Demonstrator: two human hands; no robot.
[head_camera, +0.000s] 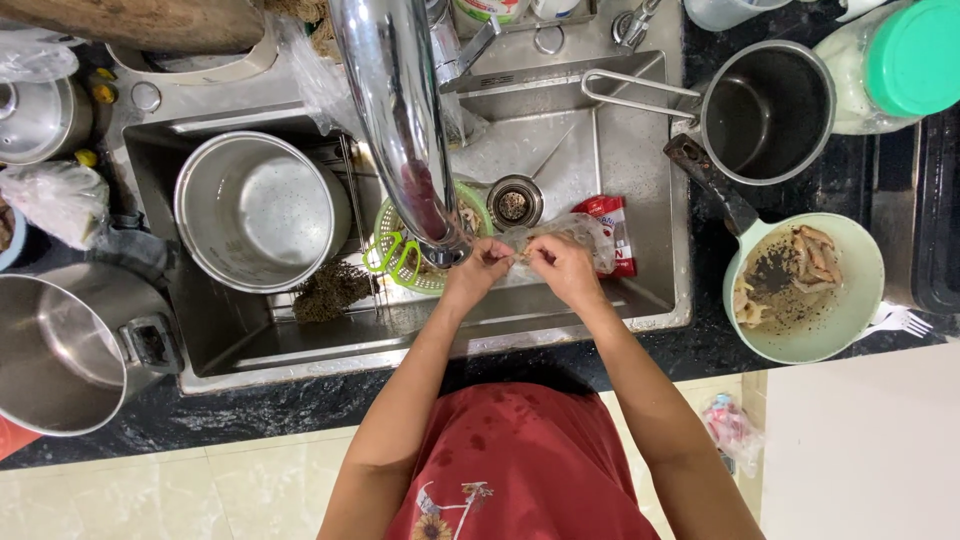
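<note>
Over the sink (640, 300), near its front edge: both hands meet on a clear plastic bag (570, 235). Left hand (480, 268) pinches the bag's left end, fingers closed on it; right hand (562, 268) grips it just beside, fingers also clamped. Bag sits just under the tap (400, 120), touching a red packet (612, 225) behind it. Green strainer basket (400, 255) just left of the hands, drain (513, 203) behind. Steel pot (258, 210) in the sink's left part, brown scrubber (328, 290) at its front. On the desk, right side: empty steel saucepan (768, 110) at the back, pale green pan (805, 290) with food scraps near the front edge, white fork (900, 322) beside it. Large steel pot (60, 350) at the left front corner.
</note>
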